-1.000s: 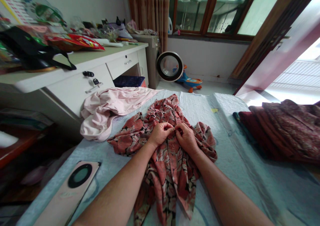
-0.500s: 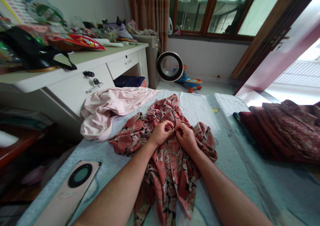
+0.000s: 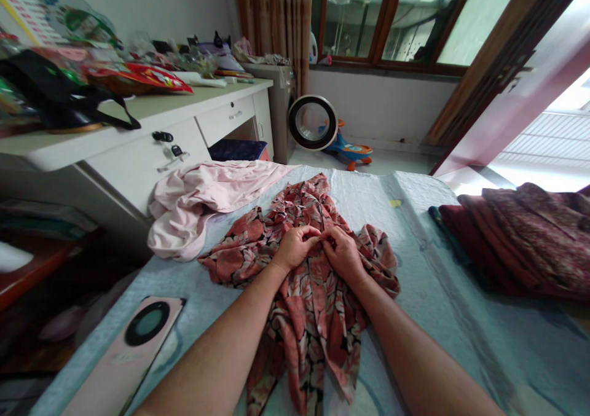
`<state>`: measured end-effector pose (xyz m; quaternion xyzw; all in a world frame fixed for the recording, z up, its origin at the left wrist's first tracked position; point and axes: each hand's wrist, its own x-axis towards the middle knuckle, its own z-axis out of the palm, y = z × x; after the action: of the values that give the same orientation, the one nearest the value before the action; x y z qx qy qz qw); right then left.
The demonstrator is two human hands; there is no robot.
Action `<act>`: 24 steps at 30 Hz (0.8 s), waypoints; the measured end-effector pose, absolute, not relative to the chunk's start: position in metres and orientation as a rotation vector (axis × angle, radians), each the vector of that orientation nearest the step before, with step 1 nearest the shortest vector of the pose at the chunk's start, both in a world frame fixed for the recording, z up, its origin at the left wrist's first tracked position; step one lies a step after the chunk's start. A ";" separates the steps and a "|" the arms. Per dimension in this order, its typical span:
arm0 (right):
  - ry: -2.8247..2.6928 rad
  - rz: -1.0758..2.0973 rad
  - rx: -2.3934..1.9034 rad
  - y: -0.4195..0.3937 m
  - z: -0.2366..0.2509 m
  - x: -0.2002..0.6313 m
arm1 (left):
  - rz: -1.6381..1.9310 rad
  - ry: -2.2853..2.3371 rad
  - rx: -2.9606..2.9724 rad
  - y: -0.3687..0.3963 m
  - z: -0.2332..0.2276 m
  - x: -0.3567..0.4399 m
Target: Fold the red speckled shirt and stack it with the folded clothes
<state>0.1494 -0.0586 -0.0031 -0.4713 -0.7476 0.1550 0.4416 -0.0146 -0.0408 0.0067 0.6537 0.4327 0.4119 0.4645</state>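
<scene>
A red shirt with a black and beige leaf print lies spread on the pale blue bed cover, its sleeves out to both sides. Over its front, my left hand pinches the cloth near the middle edge with thumb and forefinger. Close against it, my right hand pinches the same spot, fingertips nearly touching the left ones. Whatever small part lies between the fingertips, perhaps a button, is too small and covered to make out.
Crumpled pink cloth lies beyond the left sleeve. A phone rests at the near left. Folded dark red clothes are stacked at right. Further back stand a cluttered white desk and a washing machine with its round door open.
Both hands stay at the shirt's front. The fingertips have shifted very slightly, with the right fingers a little closer over the left. The shirt lies as before.
</scene>
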 end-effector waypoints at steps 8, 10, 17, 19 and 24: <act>-1.841 0.383 -1.186 -0.057 -0.006 0.150 | 1.010 1.068 1.638 -0.041 0.010 -0.015; -1.842 0.379 -1.193 -0.058 -0.006 0.150 | 1.015 1.068 1.634 -0.041 0.009 -0.014; -1.836 0.378 -1.192 -0.060 -0.002 0.149 | 1.050 1.105 1.593 -0.039 0.004 -0.014; -1.830 0.378 -1.200 -0.060 -0.001 0.149 | 1.046 1.112 1.593 -0.039 0.004 -0.014; -1.825 0.383 -1.208 -0.060 -0.002 0.149 | 1.011 1.092 1.612 -0.044 0.010 -0.015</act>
<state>0.1488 -0.0602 -0.0022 -0.4871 -0.7360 0.1543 0.4441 -0.0150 -0.0437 0.0105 0.6538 0.4428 0.4101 0.4563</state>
